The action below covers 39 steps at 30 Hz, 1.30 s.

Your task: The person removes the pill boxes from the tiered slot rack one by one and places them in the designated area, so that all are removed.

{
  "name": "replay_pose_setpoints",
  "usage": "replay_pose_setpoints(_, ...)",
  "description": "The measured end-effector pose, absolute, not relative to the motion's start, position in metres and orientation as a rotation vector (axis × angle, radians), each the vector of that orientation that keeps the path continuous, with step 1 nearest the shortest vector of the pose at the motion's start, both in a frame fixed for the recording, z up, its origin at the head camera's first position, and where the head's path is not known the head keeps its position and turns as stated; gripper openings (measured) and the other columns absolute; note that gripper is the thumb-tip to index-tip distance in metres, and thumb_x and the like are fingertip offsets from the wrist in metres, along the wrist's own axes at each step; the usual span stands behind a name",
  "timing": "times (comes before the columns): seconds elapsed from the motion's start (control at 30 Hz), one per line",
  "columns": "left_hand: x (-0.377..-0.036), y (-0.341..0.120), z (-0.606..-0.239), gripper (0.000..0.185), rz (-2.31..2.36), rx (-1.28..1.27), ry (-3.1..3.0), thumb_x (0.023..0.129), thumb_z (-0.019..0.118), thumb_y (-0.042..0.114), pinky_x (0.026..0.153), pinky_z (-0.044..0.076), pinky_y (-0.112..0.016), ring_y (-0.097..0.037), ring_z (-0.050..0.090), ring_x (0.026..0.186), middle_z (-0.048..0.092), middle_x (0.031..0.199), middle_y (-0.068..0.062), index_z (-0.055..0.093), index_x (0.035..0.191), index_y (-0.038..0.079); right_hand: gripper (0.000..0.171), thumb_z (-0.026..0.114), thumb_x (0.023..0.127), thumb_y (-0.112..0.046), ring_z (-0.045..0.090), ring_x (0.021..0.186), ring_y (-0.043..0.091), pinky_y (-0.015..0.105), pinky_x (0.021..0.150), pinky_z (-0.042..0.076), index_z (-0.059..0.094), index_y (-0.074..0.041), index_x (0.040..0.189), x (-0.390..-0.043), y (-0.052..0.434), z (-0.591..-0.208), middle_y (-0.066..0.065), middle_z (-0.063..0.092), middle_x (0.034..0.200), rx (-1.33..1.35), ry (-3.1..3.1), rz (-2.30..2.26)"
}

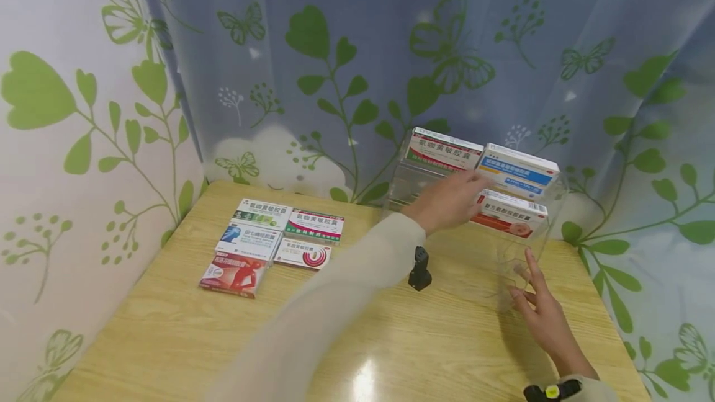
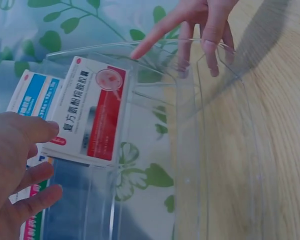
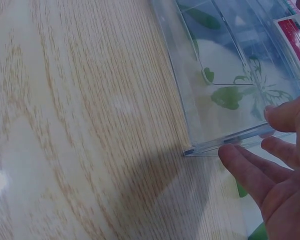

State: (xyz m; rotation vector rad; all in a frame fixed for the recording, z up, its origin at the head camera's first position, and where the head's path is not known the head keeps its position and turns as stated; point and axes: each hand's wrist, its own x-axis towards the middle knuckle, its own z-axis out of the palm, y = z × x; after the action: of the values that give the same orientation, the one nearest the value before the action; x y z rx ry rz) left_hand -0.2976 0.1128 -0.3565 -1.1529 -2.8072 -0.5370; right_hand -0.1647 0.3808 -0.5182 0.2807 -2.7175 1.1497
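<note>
right hand point(image 1: 544, 315): lower right of head view, nearest the camera; fingers straight and spread, fingertips point(image 3: 230, 152) touching the near corner of the clear rack, gripping nothing
clear rack point(image 2: 215, 150): transparent tiered holder, right of centre on the surface, back against the curtain; hard to see its edges in head view
left hand point(image 1: 447, 200): centre right of head view, reached across from lower left in a pale sleeve point(image 1: 335, 303); fingers loosely extended, relaxed, at the rack's front; holds nothing as far as shown
red-white box point(image 2: 90, 115): in the rack's lower tier, just beside the left hand's fingers point(image 2: 37, 131); touching or a hair apart, can't tell
blue-white box point(image 1: 518, 170): upper tier, right side, above the red-white box
green-red box point(image 1: 443, 149): upper tier, left side, just above the left hand
loose boxes point(image 1: 274, 237): five flat boxes in a cluster, centre left of head view, well apart from both hands
black device point(image 1: 419, 270): small, under the left wrist, centre of head view
surface point(image 1: 167, 327): light wood grain, glare spot at bottom centre
curtain point(image 1: 335, 67): blue-white with green leaf and butterfly print, fills the top of the frame
</note>
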Motion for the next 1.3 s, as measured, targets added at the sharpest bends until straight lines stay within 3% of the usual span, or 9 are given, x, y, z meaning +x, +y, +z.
replay_pose_setpoints(0.03,-0.297,0.113,-0.358,0.056,-0.524,-1.162,-2.815,0.114,0.059,0.029,0.106,0.055,-0.024,-0.010,0.058,0.140,0.049,0.166,0.007,0.043,0.168,0.030,0.091,0.059,0.110,0.001,0.071,0.107,0.001,0.017,0.075,0.062,0.001,-0.022,0.177,-0.165,0.380,-0.518,0.044,0.044,0.158,0.280,-2.717,1.149)
replay_pose_setpoints(0.1,-0.296,0.115,-0.360,0.056,-0.497,-1.173,-2.823,0.115,0.057,0.029,0.110,0.053,-0.024,-0.010,0.056,0.144,0.047,0.167,0.007,0.041,0.169,0.030,0.091,0.059,0.110,0.001,0.062,0.105,-0.013,0.016,0.075,0.061,0.001,-0.023,0.177,-0.164,0.380,-0.518,0.045,0.044,0.158,0.285,-2.712,1.156)
replay_pose_setpoints(0.23,-0.296,0.120,-0.367,0.053,-0.511,-1.168,-2.793,0.115,0.058,0.027,0.106,0.054,-0.020,-0.009,0.057,0.138,0.051,0.161,0.006,0.046,0.167,0.030,0.091,0.058,0.110,0.002,0.055,0.105,-0.019,0.017,0.074,0.062,0.001,-0.022,0.177,-0.164,0.379,-0.518,0.046,0.043,0.157,0.306,-2.694,1.157)
replay_pose_setpoints(0.4,-0.295,0.121,-0.371,0.046,-0.555,-1.147,-2.734,0.116,0.055,0.021,0.094,0.053,-0.014,-0.006,0.061,0.123,0.057,0.146,0.005,0.054,0.162,0.027,0.091,0.057,0.110,0.003,0.056,0.106,-0.019,0.018,0.075,0.063,0.001,-0.021,0.177,-0.164,0.380,-0.520,0.046,0.042,0.157,0.315,-2.693,1.167)
replay_pose_setpoints(0.53,-0.295,0.120,-0.371,0.042,-0.601,-1.152,-2.710,0.117,0.052,0.019,0.097,0.052,-0.014,-0.007,0.060,0.122,0.058,0.142,0.003,0.058,0.158,0.023,0.091,0.058,0.111,0.001,0.056,0.106,-0.019,0.019,0.075,0.063,0.000,-0.021,0.177,-0.164,0.382,-0.521,0.046,0.042,0.157,0.314,-2.701,1.166)
replay_pose_setpoints(0.8,-0.299,0.118,-0.376,0.041,-0.652,-1.133,-2.674,0.113,0.061,0.021,0.112,0.049,-0.016,-0.009,0.062,0.134,0.064,0.148,0.005,0.058,0.155,0.019,0.089,0.057,0.111,0.001,0.055,0.107,-0.019,0.017,0.076,0.062,0.002,-0.019,0.177,-0.164,0.380,-0.520,0.045,0.041,0.159,0.314,-2.696,1.148)
replay_pose_setpoints(1.1,-0.297,0.090,-0.349,0.034,-0.809,-1.119,-2.516,0.113,0.061,0.018,0.112,0.049,-0.016,-0.012,0.064,0.132,0.070,0.142,0.001,0.066,0.146,0.014,0.088,0.058,0.111,0.001,0.057,0.107,-0.017,0.016,0.075,0.062,0.003,-0.019,0.177,-0.166,0.379,-0.520,0.044,0.043,0.159,0.317,-2.698,1.135)
replay_pose_setpoints(1.2,-0.294,0.072,-0.342,0.034,-0.837,-1.125,-2.502,0.112,0.063,0.015,0.114,0.049,-0.017,-0.013,0.064,0.135,0.071,0.143,0.000,0.068,0.146,0.013,0.090,0.058,0.111,0.001,0.068,0.107,-0.003,0.016,0.075,0.062,0.001,-0.020,0.177,-0.166,0.380,-0.519,0.044,0.043,0.159,0.303,-2.713,1.114)
replay_pose_setpoints(1.3,-0.290,0.048,-0.337,0.035,-0.871,-1.108,-2.513,0.111,0.064,0.014,0.115,0.050,-0.022,-0.015,0.065,0.136,0.071,0.145,-0.001,0.068,0.146,0.013,0.090,0.057,0.112,0.000,0.078,0.110,0.030,0.017,0.075,0.062,-0.002,-0.022,0.177,-0.165,0.380,-0.519,0.044,0.041,0.160,0.291,-2.739,1.105)
